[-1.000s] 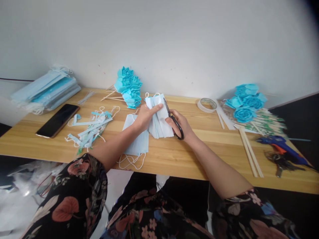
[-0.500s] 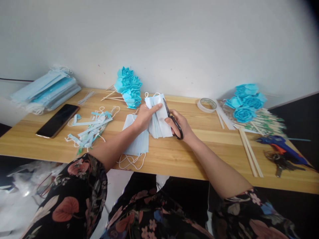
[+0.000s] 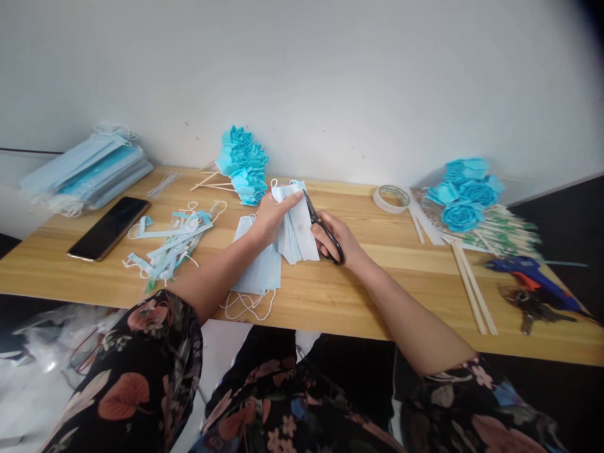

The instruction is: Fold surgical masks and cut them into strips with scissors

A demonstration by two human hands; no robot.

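Observation:
My left hand (image 3: 272,217) pinches a pale blue face mask (image 3: 295,233) near its upper part, holding it up above the table. White ear loops stick out at the mask's top edge. Black-handled scissors (image 3: 325,229) are in my right hand (image 3: 340,236), their blades pointing up along the mask's right edge. Whether the blades are parted I cannot tell. Under my left wrist lie more face masks (image 3: 257,267), flat on the wood, with ear loops spilling toward the front edge. Cut strips with loops (image 3: 174,242) form a heap left of my forearm.
A phone (image 3: 109,228) and a stack of masks (image 3: 87,173) are at the left. Blue fabric flowers on sticks (image 3: 243,163) stand behind my hands. Rightward are a tape roll (image 3: 391,199), more blue flowers (image 3: 465,195), wooden sticks (image 3: 474,289), a glue gun (image 3: 533,277) and keys (image 3: 528,311).
The held mask has shifted slightly left with my left hand. The scissors have tilted so their tips lean further left, beside the mask's upper right edge.

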